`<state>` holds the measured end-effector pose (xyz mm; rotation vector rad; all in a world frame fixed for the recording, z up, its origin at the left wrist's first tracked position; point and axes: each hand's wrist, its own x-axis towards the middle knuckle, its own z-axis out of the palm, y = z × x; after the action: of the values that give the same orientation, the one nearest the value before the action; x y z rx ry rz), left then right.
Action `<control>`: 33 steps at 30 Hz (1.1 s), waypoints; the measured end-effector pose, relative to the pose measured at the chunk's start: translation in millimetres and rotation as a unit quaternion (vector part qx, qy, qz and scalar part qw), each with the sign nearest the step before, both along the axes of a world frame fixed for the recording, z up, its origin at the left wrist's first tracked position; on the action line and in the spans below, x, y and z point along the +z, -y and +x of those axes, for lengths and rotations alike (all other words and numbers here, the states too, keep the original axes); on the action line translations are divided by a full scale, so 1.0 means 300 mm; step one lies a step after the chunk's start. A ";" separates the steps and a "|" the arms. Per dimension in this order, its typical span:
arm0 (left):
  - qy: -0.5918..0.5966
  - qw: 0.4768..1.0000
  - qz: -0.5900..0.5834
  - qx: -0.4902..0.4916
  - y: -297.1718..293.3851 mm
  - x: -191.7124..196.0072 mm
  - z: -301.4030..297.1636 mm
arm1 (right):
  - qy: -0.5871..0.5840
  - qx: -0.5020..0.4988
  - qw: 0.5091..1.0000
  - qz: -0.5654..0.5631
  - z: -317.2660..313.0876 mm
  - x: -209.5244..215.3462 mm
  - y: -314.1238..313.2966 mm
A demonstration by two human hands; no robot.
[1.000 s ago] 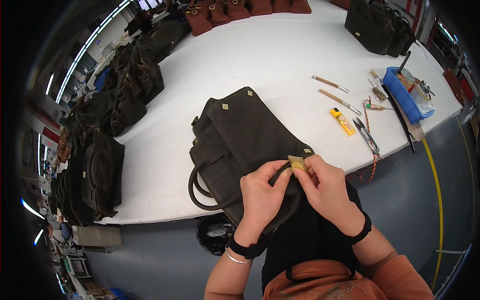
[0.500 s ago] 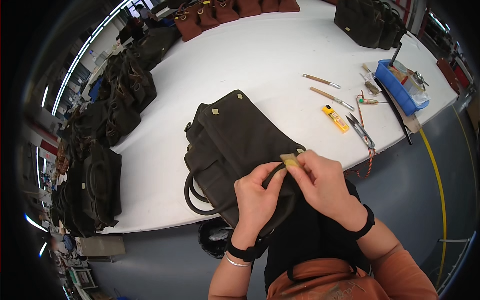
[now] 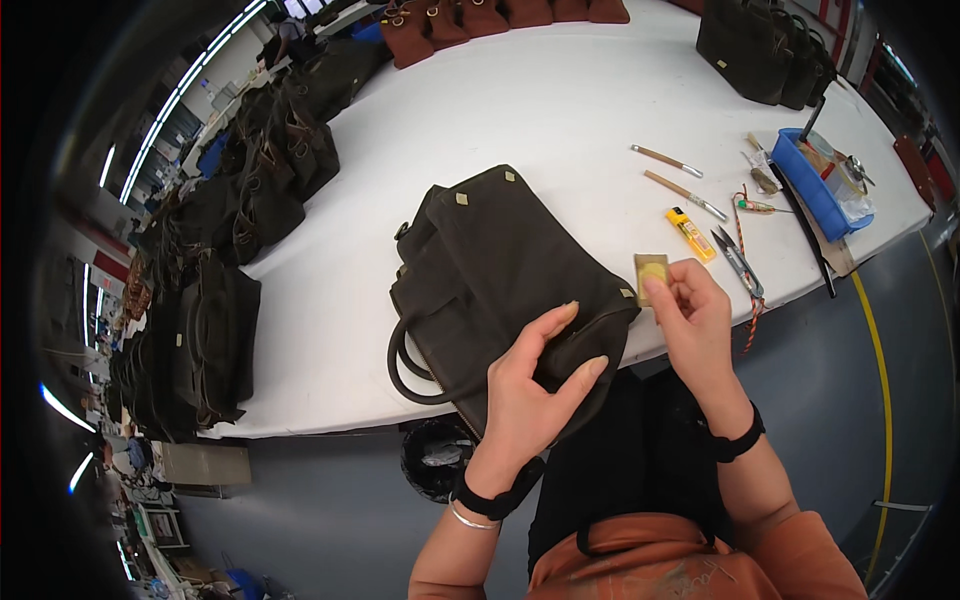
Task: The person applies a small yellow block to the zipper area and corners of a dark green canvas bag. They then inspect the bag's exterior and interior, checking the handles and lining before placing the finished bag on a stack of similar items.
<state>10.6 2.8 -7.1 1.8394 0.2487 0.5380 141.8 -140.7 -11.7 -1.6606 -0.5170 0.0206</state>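
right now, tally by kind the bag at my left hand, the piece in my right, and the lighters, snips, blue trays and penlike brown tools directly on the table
Dark bag at left hand: 1
Yellowish piece in right hand: 1
Yellow lighter: 1
Snips: 1
Blue tray: 1
Penlike brown tools: 2
Total: 7
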 end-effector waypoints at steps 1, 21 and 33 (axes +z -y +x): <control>0.005 1.000 0.027 0.012 0.005 0.001 -0.017 | -0.015 -0.008 1.000 -0.002 -0.003 -0.012 0.022; 0.070 0.970 0.163 0.166 0.043 -0.028 -0.040 | 0.053 0.131 0.990 -0.016 -0.186 0.067 0.009; 0.076 0.968 0.193 0.142 0.020 -0.024 -0.035 | 0.243 0.067 0.962 -0.101 -0.215 0.051 -0.088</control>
<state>0.2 -3.1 -14.3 2.1383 0.3222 0.9788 77.2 -114.2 3.5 -1.8303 -1.0267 -0.2495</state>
